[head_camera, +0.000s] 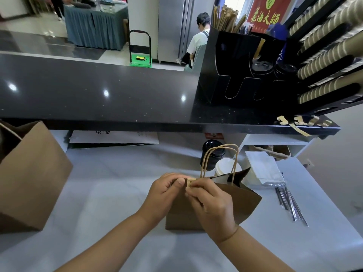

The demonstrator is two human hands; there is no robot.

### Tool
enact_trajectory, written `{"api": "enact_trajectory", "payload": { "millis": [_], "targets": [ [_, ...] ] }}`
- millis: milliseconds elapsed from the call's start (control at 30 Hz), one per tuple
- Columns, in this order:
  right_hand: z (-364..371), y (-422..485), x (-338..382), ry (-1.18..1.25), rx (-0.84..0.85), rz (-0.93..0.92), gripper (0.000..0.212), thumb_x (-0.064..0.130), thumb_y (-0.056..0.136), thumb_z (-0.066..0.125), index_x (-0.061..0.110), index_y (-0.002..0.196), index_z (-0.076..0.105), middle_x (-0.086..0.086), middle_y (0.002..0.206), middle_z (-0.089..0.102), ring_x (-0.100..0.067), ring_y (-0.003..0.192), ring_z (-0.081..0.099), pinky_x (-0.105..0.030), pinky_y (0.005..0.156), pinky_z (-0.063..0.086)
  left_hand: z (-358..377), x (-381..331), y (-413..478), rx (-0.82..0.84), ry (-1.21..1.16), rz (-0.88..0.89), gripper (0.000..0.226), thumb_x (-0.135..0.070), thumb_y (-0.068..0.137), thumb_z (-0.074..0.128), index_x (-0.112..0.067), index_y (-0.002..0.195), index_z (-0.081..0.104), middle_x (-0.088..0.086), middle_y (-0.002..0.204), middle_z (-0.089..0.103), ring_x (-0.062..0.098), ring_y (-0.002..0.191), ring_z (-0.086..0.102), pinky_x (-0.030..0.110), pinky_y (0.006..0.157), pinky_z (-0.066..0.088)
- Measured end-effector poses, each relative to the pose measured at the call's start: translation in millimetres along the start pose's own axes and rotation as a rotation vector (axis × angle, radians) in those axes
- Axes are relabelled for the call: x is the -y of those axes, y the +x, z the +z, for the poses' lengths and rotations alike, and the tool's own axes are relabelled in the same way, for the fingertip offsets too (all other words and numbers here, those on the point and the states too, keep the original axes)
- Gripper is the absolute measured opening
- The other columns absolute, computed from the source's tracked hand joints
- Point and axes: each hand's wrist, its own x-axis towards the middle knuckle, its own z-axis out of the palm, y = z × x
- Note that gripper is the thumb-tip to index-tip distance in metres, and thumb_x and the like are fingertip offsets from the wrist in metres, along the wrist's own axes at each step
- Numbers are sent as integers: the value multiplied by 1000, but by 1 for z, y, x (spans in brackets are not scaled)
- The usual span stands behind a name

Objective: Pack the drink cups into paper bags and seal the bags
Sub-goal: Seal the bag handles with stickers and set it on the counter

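Standing on a pale grey worktop (pixel 110 183), a small brown kraft-paper bag (pixel 243 201) with twisted paper-cord handles (pixel 218 148) is being held at its folded top edge, near the middle of the view. A short tan strip of tape (pixel 190 182) is being pinched against that edge between the thumb and curled fingers of the left hand (pixel 163 193) and the fingertips of the right hand (pixel 212 207). The bag's contents are being hidden by its matte walls. A white lidded cup (pixel 225 166) and a glossy black lidded cup (pixel 213 154) are being kept just behind it. A larger brown paper bag (pixel 35 173) is being left open at the far left, its inside in shadow. Clear-wrapped straws (pixel 290 203) and white flat packets (pixel 265 167) are lying to the right. On the speckled black counter (pixel 98 91), paper-wrapped straws (pixel 225 18) and black lids are being stored in a black slotted organiser (pixel 225 71), beside ribbed stacks of paper cups (pixel 324 52). Spare tan tape strips (pixel 300 121) are being kept on the counter's edge. Yellow Chinese characters are being shown on a red banner (pixel 263 12), too small to be read surely.
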Motion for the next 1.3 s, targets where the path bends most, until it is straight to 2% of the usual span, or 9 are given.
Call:
{"api": "enact_trajectory", "payload": {
  "millis": [233,433,600,767,867,967,1100,1233,1300],
  "targets": [
    [2,-1,-7,-32,31,-54,5,7,81,70,3,82,74,-7,82,69,-19,65,65,-31,52,54,1,-3,0,-10,-42,-47,28,-36,90,45,-30,96,71,-15,96,69,7,97,60,17,83,46],
    [-4,-13,-16,-64,78,-227,13,14,84,67,7,87,77,-8,96,74,-16,74,71,-28,64,59,1,-1,3,-34,-42,-75,26,-16,96,47,-22,94,72,-4,94,70,9,93,62,21,82,48],
    [-13,-23,-26,-95,197,-290,16,18,86,64,9,89,77,-5,105,72,-12,67,70,-26,57,56,0,-3,6,-34,-30,-81,25,-29,90,48,-24,92,72,-7,91,71,9,91,63,24,82,50],
    [-20,-15,-24,-50,193,-301,16,19,87,64,9,92,76,-4,93,75,-13,75,70,-21,76,54,-1,-5,8,-24,5,-81,18,-13,87,62,-28,85,73,-9,88,70,7,87,63,18,75,50],
    [-26,-1,-20,34,108,-174,13,16,87,68,7,93,74,-4,90,73,-13,76,69,-25,69,57,-1,-8,10,-34,23,-80,18,-11,71,78,-26,81,74,-8,86,70,5,82,63,16,71,50],
    [-33,14,-16,39,104,36,13,17,85,68,11,95,72,0,82,70,-12,68,65,-24,59,54,0,-8,12,-13,91,-32,21,-14,66,81,-25,82,73,-9,85,69,4,82,62,17,69,50],
    [-34,26,-5,-130,418,242,36,29,84,66,28,119,61,8,77,68,-10,66,61,-18,57,43,1,-5,13,18,130,-23,19,-21,69,81,-26,84,71,-9,85,67,5,83,61,19,69,52],
    [-29,39,-2,-206,583,294,21,35,91,51,32,112,57,4,85,67,-15,75,60,-27,64,49,0,-2,13,47,95,-53,14,-19,73,76,-29,82,70,-6,86,67,7,82,61,18,68,52],
    [-26,45,-1,-226,594,309,16,33,90,51,28,104,58,2,87,66,-19,77,58,-27,61,43,-2,-1,13,62,77,-82,14,-19,74,74,-30,81,69,-7,84,67,8,81,61,17,67,51]
  ]
}}
